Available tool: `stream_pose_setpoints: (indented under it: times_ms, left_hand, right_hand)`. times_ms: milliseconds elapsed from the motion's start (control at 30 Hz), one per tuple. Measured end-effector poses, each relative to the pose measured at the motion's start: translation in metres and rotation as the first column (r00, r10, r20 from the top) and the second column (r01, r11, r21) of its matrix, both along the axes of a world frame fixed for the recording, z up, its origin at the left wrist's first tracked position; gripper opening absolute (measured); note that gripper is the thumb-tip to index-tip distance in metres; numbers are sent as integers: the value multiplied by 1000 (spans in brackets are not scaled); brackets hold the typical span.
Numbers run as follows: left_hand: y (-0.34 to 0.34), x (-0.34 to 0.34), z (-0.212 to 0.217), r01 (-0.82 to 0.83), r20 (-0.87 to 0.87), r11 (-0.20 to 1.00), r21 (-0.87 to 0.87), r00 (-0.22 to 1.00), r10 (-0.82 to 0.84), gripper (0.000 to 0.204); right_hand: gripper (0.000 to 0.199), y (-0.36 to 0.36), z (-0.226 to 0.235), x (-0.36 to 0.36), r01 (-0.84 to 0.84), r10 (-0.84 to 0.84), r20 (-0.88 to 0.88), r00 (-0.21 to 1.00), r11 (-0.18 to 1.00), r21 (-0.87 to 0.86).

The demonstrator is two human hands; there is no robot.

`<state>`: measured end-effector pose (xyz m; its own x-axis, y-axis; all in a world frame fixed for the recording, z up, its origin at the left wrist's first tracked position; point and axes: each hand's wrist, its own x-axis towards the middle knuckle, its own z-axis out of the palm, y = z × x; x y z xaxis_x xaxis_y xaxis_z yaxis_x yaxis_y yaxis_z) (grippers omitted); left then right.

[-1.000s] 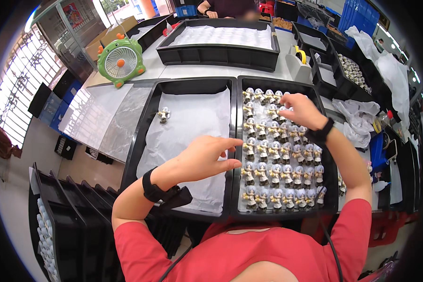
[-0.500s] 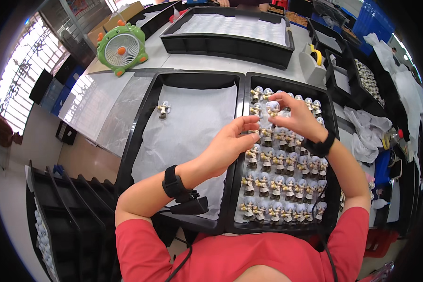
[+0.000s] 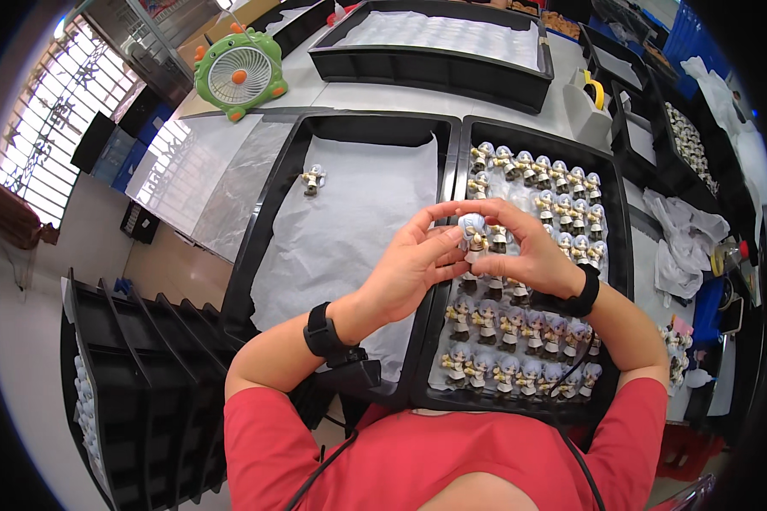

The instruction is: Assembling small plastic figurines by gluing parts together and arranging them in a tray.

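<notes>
In the head view, the left hand (image 3: 413, 262) and the right hand (image 3: 533, 255) meet around a small pale-blue-haired figurine in white and dark clothing (image 3: 474, 237), thumbs and fingers closed narrowly on it. It is held above the left part of a black rectangular plastic tray (image 3: 620, 221) filled with rows of similar figurines (image 3: 510, 324). Just beside, another black rectangular tray (image 3: 371, 128), lined with white paper (image 3: 341, 255), bears a single similar figurine (image 3: 313, 180) near its far left corner.
</notes>
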<state>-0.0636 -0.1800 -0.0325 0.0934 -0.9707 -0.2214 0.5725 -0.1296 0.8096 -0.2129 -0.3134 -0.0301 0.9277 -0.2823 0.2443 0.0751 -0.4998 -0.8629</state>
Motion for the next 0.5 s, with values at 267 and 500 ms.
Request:
stream_pose_setpoints:
  times_ms: [267, 500]
  left_hand:
    - [-4, 6, -9, 6, -113, 999, 46, 994, -1, 36]
    - [-3, 1, -12, -8, -61, 1000, 21, 998, 10, 46]
  right_hand:
    - [70, 3, -11, 1, 23, -22, 27, 999, 1000, -21]
    - [65, 2, -11, 3, 26, -24, 34, 999, 999, -36]
